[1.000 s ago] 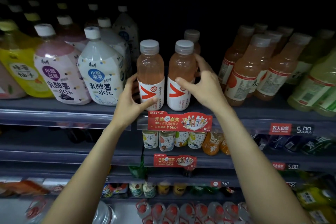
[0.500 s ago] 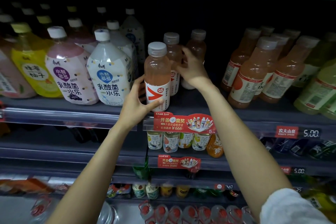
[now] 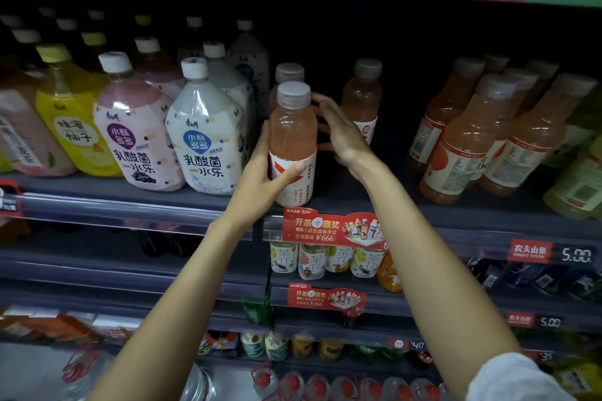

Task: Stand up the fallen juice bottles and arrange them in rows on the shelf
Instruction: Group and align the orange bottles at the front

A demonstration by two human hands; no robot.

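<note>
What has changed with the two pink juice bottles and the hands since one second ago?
The right hand pushed one pink juice bottle back behind the front pink juice bottle, then released it; its fingers are now straight. The left hand keeps gripping the front one, upright at the shelf edge.

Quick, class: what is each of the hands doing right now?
Left hand: grips the front pink bottle.
Right hand: open, fingers spread, holding nothing.
</note>
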